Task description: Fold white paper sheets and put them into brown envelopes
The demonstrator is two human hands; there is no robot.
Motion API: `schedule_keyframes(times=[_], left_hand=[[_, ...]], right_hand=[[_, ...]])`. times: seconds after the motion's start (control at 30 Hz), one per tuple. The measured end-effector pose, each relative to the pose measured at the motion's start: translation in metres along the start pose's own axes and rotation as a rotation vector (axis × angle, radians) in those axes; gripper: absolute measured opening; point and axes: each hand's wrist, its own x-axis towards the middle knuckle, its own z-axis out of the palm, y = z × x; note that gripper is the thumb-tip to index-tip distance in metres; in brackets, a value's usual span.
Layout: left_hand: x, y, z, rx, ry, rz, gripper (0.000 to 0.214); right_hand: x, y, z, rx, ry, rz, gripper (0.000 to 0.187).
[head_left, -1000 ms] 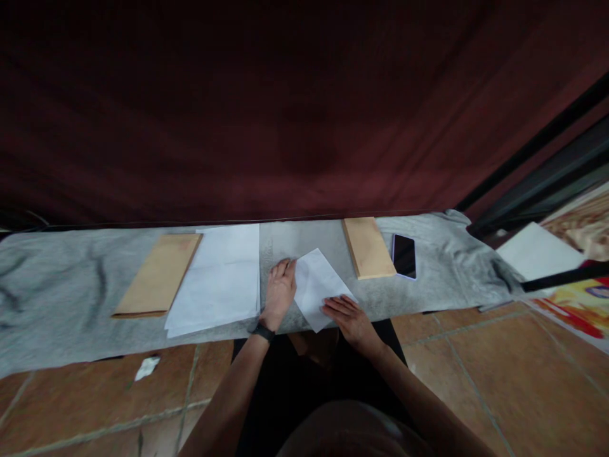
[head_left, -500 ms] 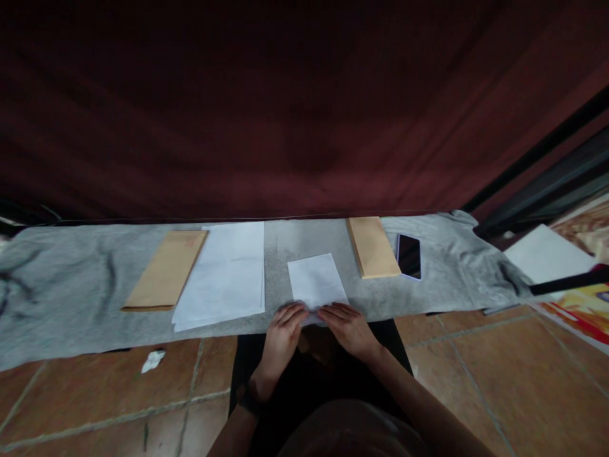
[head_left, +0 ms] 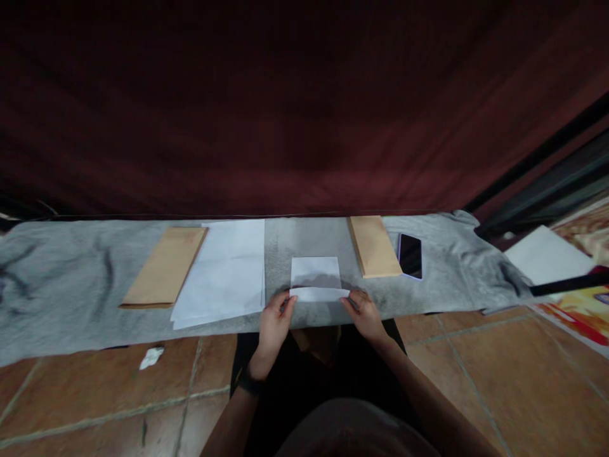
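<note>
White sheet (head_left: pixel 316 271): lies on the grey cloth (head_left: pixel 71 279) straight ahead of you, close to the cloth's near edge. Its far part is flat. Its near strip is raised off the cloth and curled over toward the far side, with a shadow under it.

Left hand (head_left: pixel 275 320): nipped shut on the near left corner of the raised strip, thumb and fingertips closed on the paper, the other fingers curled in. There is a dark band at that wrist.

Right hand (head_left: pixel 365 311): the same pinch on the near right corner. Both hold the strip level between them.

Handling, as a judgement: a single thin sheet, very light and limp. It sags if held at one point, creases at once under pressure and tears easily at an edge. The cloth beneath looks soft and may ruck or give under a press. The two near corners, where you have it, look like the best places to hold it, because they keep the edge square.

Around it:
- A stack of white paper (head_left: pixel 223 273) sits just to the left, apart from the sheet.
- A brown envelope (head_left: pixel 165 266) lies beyond the stack, touching its left edge.
- To the right is a second brown envelope (head_left: pixel 374 246), with a dark phone (head_left: pixel 410 255) just beside it.
- A crumpled scrap (head_left: pixel 151 357) lies on the tiled floor to your left.
</note>
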Motion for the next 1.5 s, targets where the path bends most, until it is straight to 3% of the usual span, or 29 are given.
schedule_keyframes(times=[0.23,0.47,0.8,1.1,1.5], left_hand=[[0.019,0.004,0.005,0.031,-0.002,-0.092,0.024],[0.032,0.013,0.007,0.116,0.000,-0.142,0.023],[0.049,0.034,0.011,0.513,-0.073,-0.268,0.025],[0.058,0.040,0.014,0.584,-0.081,-0.258,0.026],[0.071,0.041,0.018,0.607,-0.066,-0.283,0.027]], right_hand=[[0.013,-0.003,0.009,-0.012,0.078,0.070,0.030],[0.020,-0.001,0.017,-0.163,0.105,0.149,0.026],[0.033,0.001,0.031,-0.390,0.176,0.205,0.023],[0.046,0.000,0.029,-0.408,0.136,0.196,0.022],[0.061,0.007,0.031,-0.442,0.194,0.076,0.021]])
